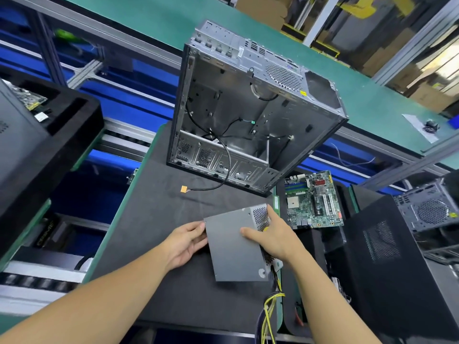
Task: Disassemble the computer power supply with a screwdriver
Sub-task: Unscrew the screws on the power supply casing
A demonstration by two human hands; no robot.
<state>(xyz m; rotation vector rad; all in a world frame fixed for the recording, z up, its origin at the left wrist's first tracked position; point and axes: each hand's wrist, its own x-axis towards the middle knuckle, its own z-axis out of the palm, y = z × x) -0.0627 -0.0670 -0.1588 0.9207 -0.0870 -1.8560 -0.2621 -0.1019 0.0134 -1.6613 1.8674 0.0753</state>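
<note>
As the power supply (pixel 236 247) is being steadied on the bench (pixel 154 219), just in front of the emptied case (pixel 248 115), the task is being judged as barely begun. The unit is lying outside the case, yet its grey cover is not yet being opened. The left hand (pixel 185 240) is being pressed, fingers nearly straight, against the unit's left corner. The right hand (pixel 269 235) is being curled over its mesh side, gripping it. One power supply, one open case, one motherboard (pixel 313 199) and two hands are being counted. No screwdriver is being plainly shown, and a yellow spot under the right palm cannot be identified.
</note>
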